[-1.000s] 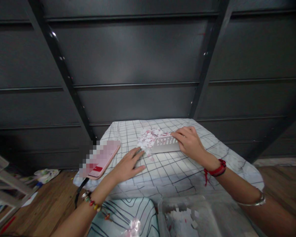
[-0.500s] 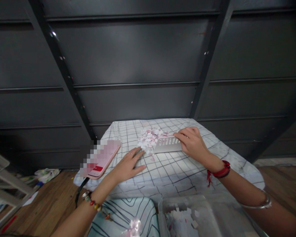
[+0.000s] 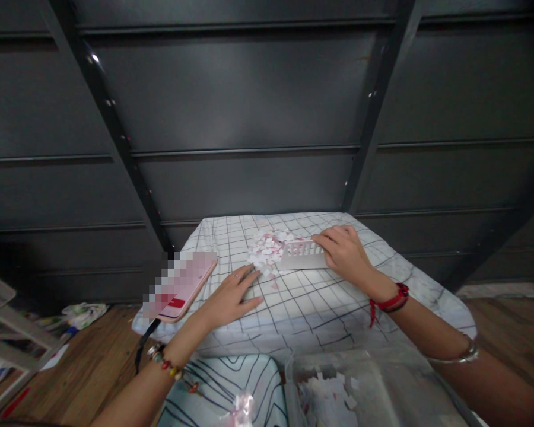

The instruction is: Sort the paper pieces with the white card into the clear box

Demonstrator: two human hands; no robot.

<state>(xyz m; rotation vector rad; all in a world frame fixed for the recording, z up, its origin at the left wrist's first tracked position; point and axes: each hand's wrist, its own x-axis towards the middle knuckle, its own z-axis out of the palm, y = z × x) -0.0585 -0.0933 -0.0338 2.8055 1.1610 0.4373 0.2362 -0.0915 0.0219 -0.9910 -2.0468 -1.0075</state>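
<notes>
A white slotted plastic piece stands on edge on the checked cloth, its upper edge gripped by my right hand. Whether it is a flat panel or the side of a small basket I cannot tell. Against its left end and behind it lies a loose heap of white and pink paper scraps. My left hand rests flat on the cloth in front of the heap, fingers spread, fingertips at its near edge and nothing held.
A pink phone with a black strap lies on the table's left side. Nearer me are a blue line-patterned surface with a shiny pink wrapper and a clear plastic bin holding paper scraps. A dark panelled wall rises behind.
My right hand and the slotted piece have shifted slightly away from me and to the left, towards the scraps. The left hand stays in place.
</notes>
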